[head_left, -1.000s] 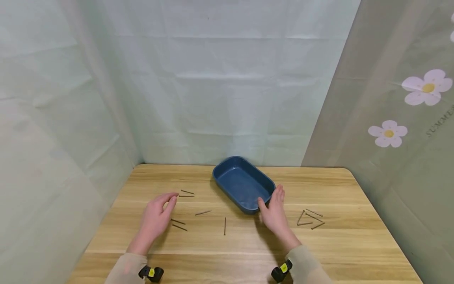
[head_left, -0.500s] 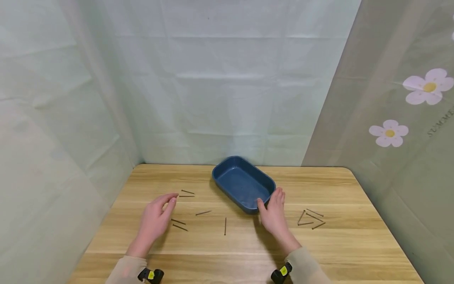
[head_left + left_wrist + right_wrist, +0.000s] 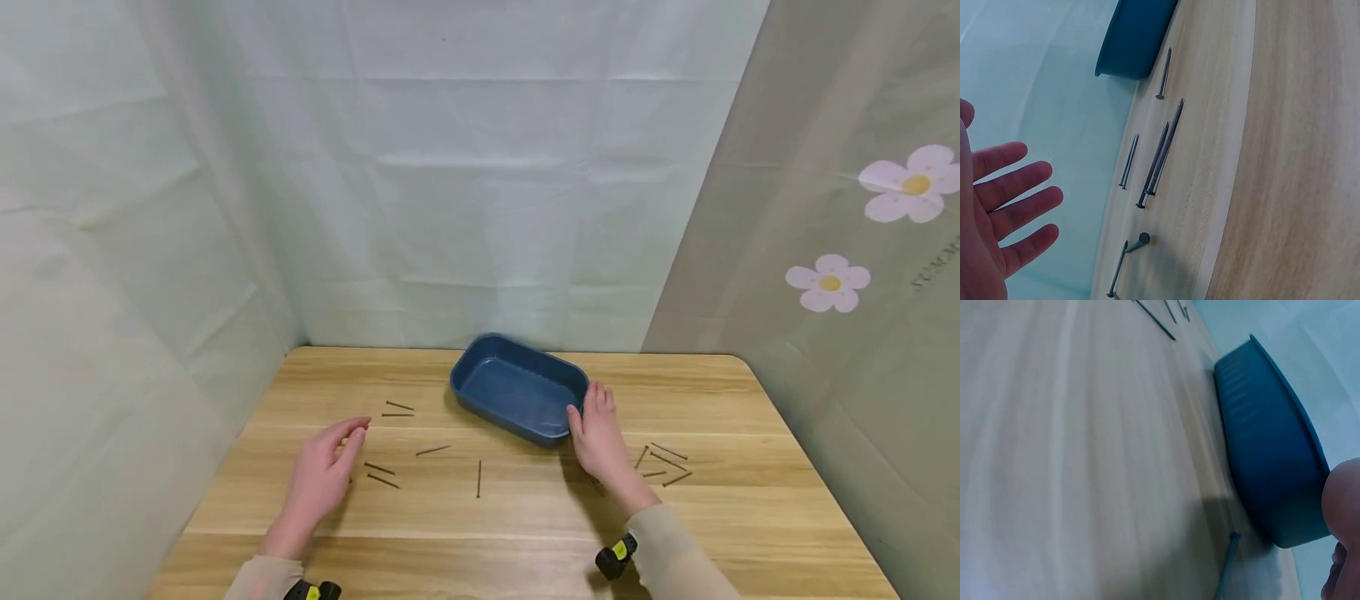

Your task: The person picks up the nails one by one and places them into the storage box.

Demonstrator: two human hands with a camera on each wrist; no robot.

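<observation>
My right hand (image 3: pixel 601 439) holds the right end of a blue rectangular tray (image 3: pixel 517 393), its thumb over the rim and its fingers along the outer side. In the right wrist view the thumb (image 3: pixel 1345 503) meets the rim of the tray (image 3: pixel 1266 450). Above the table's left part hovers my left hand (image 3: pixel 318 475), holding nothing; its fingers (image 3: pixel 1022 178) are spread loosely in the left wrist view. Nearest to it lie pairs of nails (image 3: pixel 384 482). A single nail (image 3: pixel 433 450) and another nail (image 3: pixel 479 479) lie closer to the middle.
Several nails (image 3: pixel 668 456) lie right of my right forearm, some partly hidden behind it. The wooden table (image 3: pixel 465 542) backs onto a pale curtain (image 3: pixel 480 208). A flowered curtain (image 3: pixel 828 283) hangs at the right.
The tray's near right end has swung right and away, turning it more parallel to the back edge. My right hand moved along with it. The left hand drew slightly back toward me.
</observation>
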